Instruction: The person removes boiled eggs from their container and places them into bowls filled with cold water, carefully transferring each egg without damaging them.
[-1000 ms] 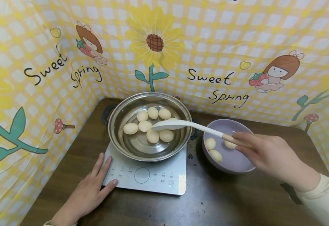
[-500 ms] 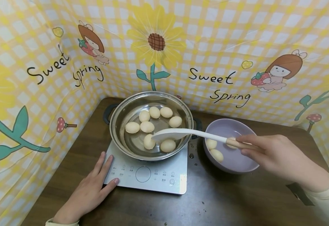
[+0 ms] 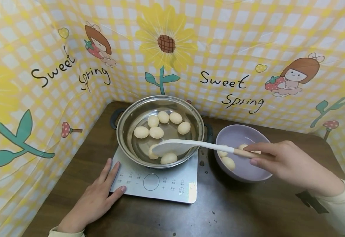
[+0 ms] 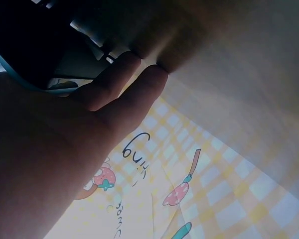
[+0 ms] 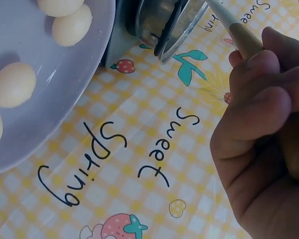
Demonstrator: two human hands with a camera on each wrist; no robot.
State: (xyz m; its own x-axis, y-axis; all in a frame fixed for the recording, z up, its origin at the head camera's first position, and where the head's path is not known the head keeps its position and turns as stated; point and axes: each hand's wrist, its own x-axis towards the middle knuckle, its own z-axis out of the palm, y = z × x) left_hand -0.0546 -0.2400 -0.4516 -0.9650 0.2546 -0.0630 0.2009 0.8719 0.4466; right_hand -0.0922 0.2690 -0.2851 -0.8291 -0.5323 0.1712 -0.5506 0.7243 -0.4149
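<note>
In a curled right hand [image 3: 293, 164] grips the ladle [image 3: 175, 147], rests an outstretched, unladen left hand [image 3: 93, 199] by the left edge of the cooker [image 3: 172, 196], and has just shifted two eggs [image 3: 168, 159] nearer and leftward within the pot [image 3: 120, 135], apparently herding rather than lifting.

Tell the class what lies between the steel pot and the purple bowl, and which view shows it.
The head view shows a dark pot handle, droplets on the table, and the white spoon crossing above the gap.
</note>
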